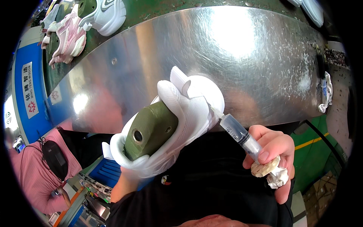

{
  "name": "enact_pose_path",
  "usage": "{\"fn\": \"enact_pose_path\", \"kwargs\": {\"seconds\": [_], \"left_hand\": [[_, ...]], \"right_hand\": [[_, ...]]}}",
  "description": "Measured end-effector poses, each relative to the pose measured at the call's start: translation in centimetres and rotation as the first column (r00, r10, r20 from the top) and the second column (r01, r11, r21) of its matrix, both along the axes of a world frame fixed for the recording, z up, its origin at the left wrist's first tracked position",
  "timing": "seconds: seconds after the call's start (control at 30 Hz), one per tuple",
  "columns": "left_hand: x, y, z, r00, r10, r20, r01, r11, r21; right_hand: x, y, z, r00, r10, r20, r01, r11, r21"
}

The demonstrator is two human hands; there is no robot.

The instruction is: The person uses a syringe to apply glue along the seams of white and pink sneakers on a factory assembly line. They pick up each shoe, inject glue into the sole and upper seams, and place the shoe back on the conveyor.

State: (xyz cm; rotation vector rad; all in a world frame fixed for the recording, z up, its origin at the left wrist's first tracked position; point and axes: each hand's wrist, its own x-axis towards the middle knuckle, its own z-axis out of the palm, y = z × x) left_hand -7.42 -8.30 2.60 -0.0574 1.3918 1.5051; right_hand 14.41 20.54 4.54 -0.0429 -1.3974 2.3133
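Note:
A white shoe (196,113) with a green shoe last (151,126) inside is held tilted over the near edge of the metal table, toe pointing away to the right. My left hand (128,174) supports it from beneath; its fingers are hidden behind the shoe. In my right hand (278,151) is a clear plastic syringe (240,132), gripped between thumb and fingers near its rear end. The syringe's tip meets the side of the shoe near the toe. Crumpled off-white material (270,170) is bunched around the plunger end under my thumb.
A shiny metal tabletop (170,49) curves across the middle, with whitish residue on its right. Pink-and-white (68,36) and white shoes (107,15) stand at the far left. Someone in a pink striped shirt (34,170) is at the left. A crumpled white cloth (327,92) lies far right.

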Motion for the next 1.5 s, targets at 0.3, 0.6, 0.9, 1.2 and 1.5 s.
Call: {"fn": "enact_pose_path", "kwargs": {"seconds": [0.3,0.6,0.9,1.2,1.5], "left_hand": [[0.4,-1.7,-0.1,0.995,0.040,-0.087,-0.048,0.995,-0.092],[-0.1,-2.3,0.2,0.995,0.023,-0.101,-0.037,0.990,-0.139],[0.3,-2.5,-0.2,0.995,-0.038,0.090,0.029,0.995,0.096],[0.5,-1.8,-0.1,0.998,-0.045,0.051,0.039,0.993,0.113],[-0.4,-0.4,1.0,0.999,-0.031,-0.011,0.032,0.997,0.071]], "right_hand": [[-0.1,-1.2,0.8,0.995,-0.092,0.041,0.085,0.984,0.155],[0.8,-1.7,1.6,0.993,-0.055,0.105,0.022,0.956,0.292],[0.7,-2.7,1.9,0.989,-0.101,0.105,0.052,0.920,0.390],[-0.1,-3.6,2.5,0.989,-0.108,0.098,0.053,0.891,0.451],[-0.2,-4.2,2.7,0.990,-0.114,0.086,0.058,0.868,0.492]]}}
